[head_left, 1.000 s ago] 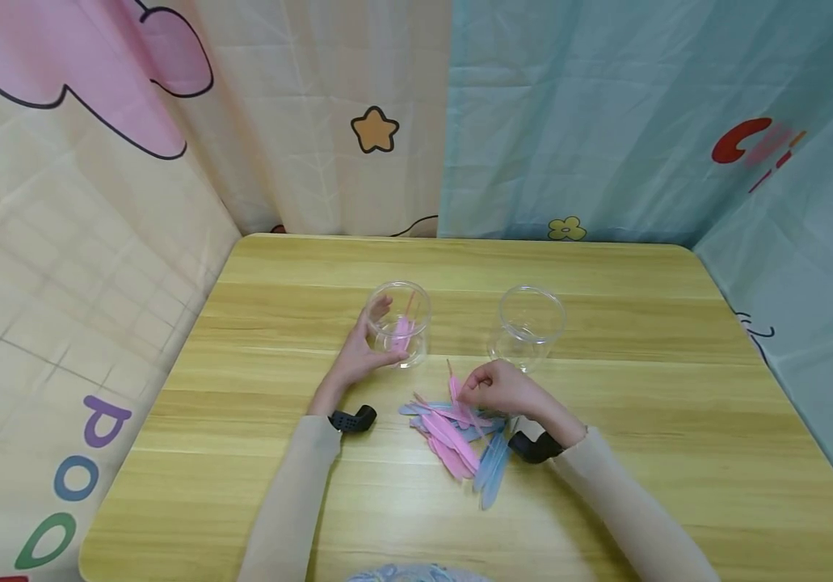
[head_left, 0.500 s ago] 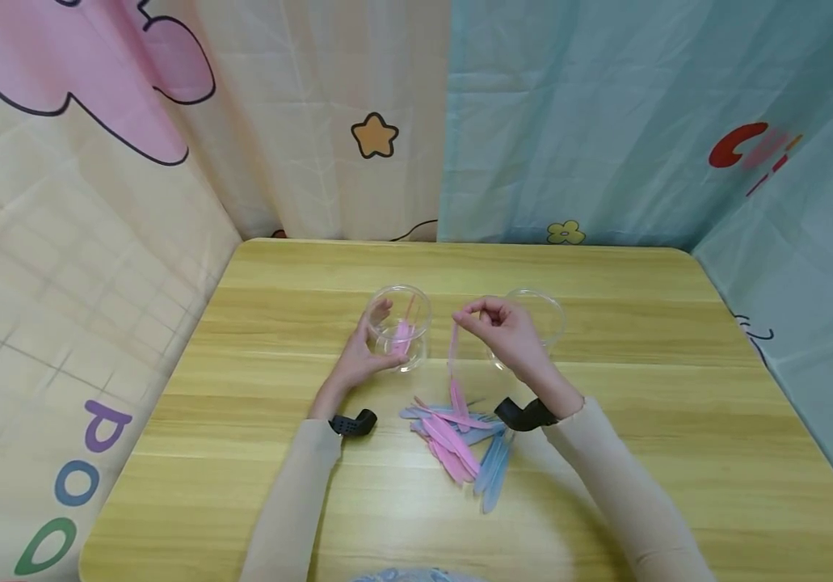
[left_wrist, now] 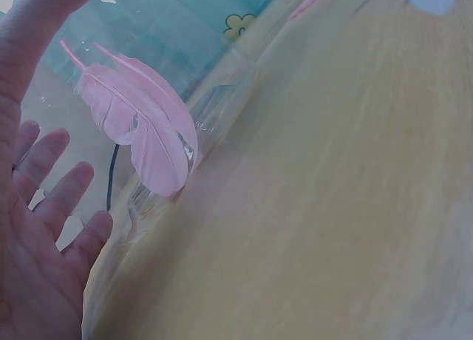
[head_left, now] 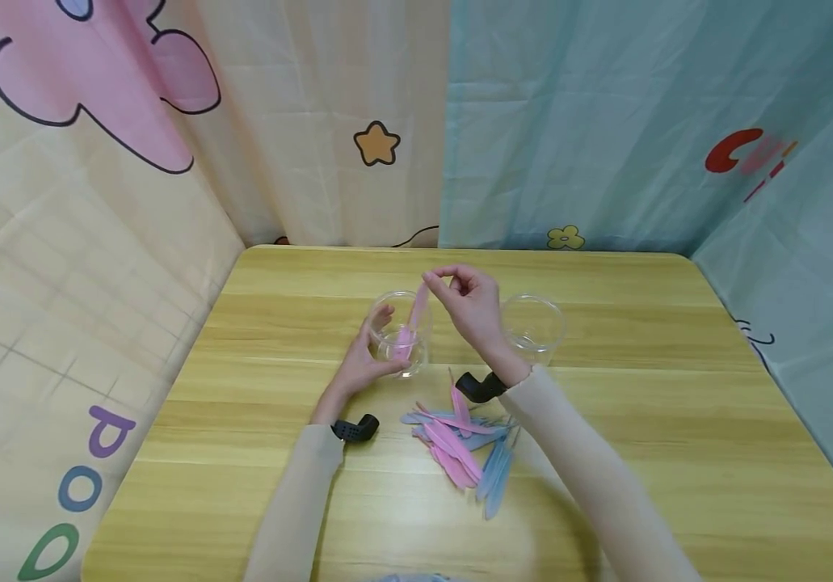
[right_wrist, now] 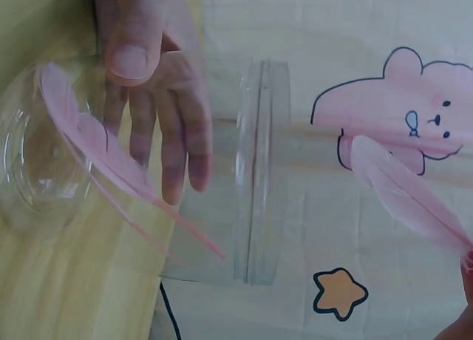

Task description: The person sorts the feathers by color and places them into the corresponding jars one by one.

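Observation:
My left hand [head_left: 358, 362] grips a clear plastic jar [head_left: 422, 346], thumb on the near side and fingers around the far side. Two pink feathers [left_wrist: 144, 126] lean inside that jar, quills toward the mouth. My right hand [head_left: 470, 303] pinches another pink feather [right_wrist: 403, 188] by its quill end. In the right wrist view its soft tip points at the jar's rim [right_wrist: 262, 170], a short gap outside the opening. On the table in front of the jar lies a loose pile of pink feathers [head_left: 448, 454] and blue feathers [head_left: 496, 481].
A second clear jar [head_left: 534, 327] stands on the table to the right, just behind my right forearm. The wooden table [head_left: 263, 323] reaches back to printed curtains [head_left: 292, 162], which also hang along both sides.
My right hand has lifted a pink feather off the pile and carried it up and left to above the left jar. My left hand keeps its grip in the same place.

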{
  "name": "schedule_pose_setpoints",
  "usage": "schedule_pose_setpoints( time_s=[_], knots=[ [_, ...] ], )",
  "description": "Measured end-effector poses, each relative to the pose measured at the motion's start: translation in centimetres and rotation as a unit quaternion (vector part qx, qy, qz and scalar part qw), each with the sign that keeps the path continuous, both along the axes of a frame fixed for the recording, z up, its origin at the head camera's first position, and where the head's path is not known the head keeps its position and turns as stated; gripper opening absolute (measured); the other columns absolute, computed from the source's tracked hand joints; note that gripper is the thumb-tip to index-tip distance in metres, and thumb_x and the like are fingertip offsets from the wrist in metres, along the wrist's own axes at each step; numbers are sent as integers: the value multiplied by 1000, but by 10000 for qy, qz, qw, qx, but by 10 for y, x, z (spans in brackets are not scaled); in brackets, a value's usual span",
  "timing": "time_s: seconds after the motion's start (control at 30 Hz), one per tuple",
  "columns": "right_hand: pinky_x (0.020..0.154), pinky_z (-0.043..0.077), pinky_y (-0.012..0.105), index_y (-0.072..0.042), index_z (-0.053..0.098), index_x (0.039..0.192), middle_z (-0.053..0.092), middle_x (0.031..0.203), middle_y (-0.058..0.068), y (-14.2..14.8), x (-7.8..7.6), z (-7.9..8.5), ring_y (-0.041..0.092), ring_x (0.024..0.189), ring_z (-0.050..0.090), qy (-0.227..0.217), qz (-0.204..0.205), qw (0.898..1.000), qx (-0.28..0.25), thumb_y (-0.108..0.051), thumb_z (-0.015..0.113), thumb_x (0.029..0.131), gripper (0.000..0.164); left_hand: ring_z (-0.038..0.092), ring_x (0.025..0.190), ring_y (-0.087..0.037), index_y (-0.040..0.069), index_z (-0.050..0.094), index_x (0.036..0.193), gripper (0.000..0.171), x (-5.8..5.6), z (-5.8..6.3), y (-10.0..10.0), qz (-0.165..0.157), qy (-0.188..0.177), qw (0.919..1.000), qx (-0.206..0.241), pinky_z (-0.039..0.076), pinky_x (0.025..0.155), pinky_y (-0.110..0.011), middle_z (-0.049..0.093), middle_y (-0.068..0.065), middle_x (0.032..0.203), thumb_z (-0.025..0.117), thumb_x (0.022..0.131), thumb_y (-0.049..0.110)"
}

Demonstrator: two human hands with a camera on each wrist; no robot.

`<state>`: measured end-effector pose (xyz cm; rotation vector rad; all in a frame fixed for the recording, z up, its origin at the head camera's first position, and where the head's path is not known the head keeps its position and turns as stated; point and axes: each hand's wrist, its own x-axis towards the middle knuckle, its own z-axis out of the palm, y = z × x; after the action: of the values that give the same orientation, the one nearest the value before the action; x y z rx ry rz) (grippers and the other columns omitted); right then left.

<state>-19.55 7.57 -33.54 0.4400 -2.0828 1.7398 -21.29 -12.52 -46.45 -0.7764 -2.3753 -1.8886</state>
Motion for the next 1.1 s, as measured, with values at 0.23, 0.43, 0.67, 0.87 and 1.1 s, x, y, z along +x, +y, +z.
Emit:
schedule_pose_setpoints(
  time_s=[0.23,0.43,0.67,0.87,1.1],
  knots=[
    [43,23,25,-5,72,88,38,52,4,-1,-16,-32,12,44,30,76,37,9958,909,-23,71,87,18,29,135,-33,10,24,148,94,1,-2,1,61,-88,9999,-62,20,107,-54,30,-19,148,81,73,8],
    [45,26,28,-9,72,85,38,52,1,14,-16,-43,15,45,33,-155,6,9901,1394,-30,71,86,21,29,135,-34,7,23,148,94,1,-2,2,72,-82,9999,-80,18,106,-56,30,-19,149,80,74,6],
    [45,27,27,-10,71,79,41,51,0,38,-8,-47,15,45,33,-765,878,9782,1717,-31,69,88,22,29,135,-35,5,23,148,96,-5,2,2,41,-18,10000,-24,19,106,-57,29,-21,148,81,72,4],
    [46,29,25,-15,71,79,42,52,-6,51,-5,-62,9,45,34,-1346,2023,9180,3135,-37,67,88,24,28,135,-36,4,23,148,96,-8,4,3,-35,-3,10000,28,19,106,-56,29,-22,148,81,72,3],
    [50,39,24,-23,69,76,54,62,-14,37,6,-83,4,54,47,-1405,2706,8294,4681,-38,72,82,17,28,136,-35,9,25,147,93,-2,-1,1,34,-101,9999,29,21,106,-56,31,-18,149,81,73,5]
  ],
)
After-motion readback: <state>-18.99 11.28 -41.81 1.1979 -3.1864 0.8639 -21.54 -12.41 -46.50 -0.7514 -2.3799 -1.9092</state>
